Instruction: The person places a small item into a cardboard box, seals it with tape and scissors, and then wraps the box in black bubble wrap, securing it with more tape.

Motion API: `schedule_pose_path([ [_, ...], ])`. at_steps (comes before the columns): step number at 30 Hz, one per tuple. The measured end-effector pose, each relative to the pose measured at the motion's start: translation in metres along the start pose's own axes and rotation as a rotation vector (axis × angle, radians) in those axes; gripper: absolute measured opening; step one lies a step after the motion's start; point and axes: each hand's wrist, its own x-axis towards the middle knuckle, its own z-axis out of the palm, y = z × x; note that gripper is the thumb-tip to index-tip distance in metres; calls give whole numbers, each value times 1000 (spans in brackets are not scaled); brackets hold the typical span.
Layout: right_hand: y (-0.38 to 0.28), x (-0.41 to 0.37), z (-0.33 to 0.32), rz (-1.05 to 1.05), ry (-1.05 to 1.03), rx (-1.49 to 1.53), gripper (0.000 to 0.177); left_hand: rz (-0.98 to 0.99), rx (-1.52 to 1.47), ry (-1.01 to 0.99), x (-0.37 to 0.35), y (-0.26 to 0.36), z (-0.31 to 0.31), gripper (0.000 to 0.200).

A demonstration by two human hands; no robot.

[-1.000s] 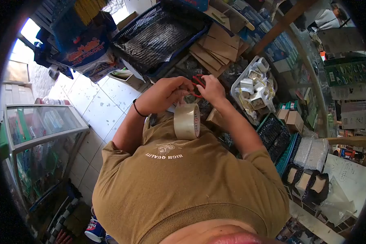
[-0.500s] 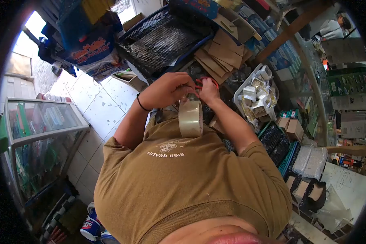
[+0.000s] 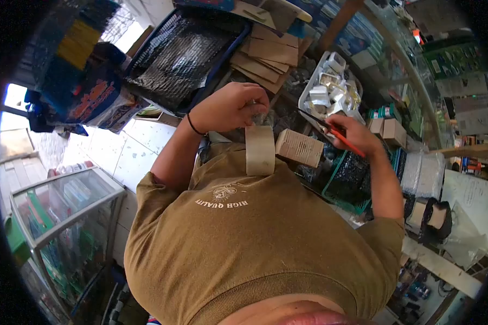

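My left hand [image 3: 236,108], with a dark band at the wrist, is closed with its fingertips curled together at the upper edge of a wide roll of packing tape [image 3: 260,151]. A small glint of clear film shows at those fingers; how they grip the tape is partly hidden. The roll stands on edge close against the brown shirt. Off to the right, my right hand [image 3: 355,135] grips red-handled scissors [image 3: 344,142], their dark blades pointing up and left. Between the hands, beside the roll, lies a small brown cardboard box [image 3: 300,148].
A white tray [image 3: 303,100] of small wrapped items lies beyond the scissors. Flat cardboard pieces [image 3: 271,51] and a dark blue basket [image 3: 233,49] lined with black bubble wrap lie ahead. A glass cabinet [image 3: 65,195] stands at the left; bubble-wrapped packages [image 3: 424,173] are at the right.
My right hand has moved right with the scissors, away from my left hand and the tape. The small cardboard box now shows fully beside the roll. The view has shifted slightly.
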Motion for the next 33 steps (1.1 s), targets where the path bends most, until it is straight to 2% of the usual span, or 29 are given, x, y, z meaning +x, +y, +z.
schedule_pose_path([
  [2,-8,-18,-7,-41,3,-50,71,60,19,-12,8,-5,6,10],
  [6,-39,-23,-12,5,-119,-166,85,118,75,-51,20,-11,11,10],
  [9,-44,-15,-10,38,-167,-267,85,39,14,-83,21,-8,11,10],
  [12,-42,-6,-9,20,-189,-269,82,60,26,-97,22,-7,9,10],
  [18,-59,11,-4,5,-184,-325,71,-89,-97,-123,20,-7,9,12],
  [21,-65,15,-5,-5,-198,-281,68,-104,-124,-116,19,-6,9,12],
  [24,-62,18,-6,-99,-199,-287,70,-113,-134,-123,20,-7,9,13],
  [33,-69,20,-12,-45,-199,-307,72,-105,-163,-138,25,-5,6,14],
])
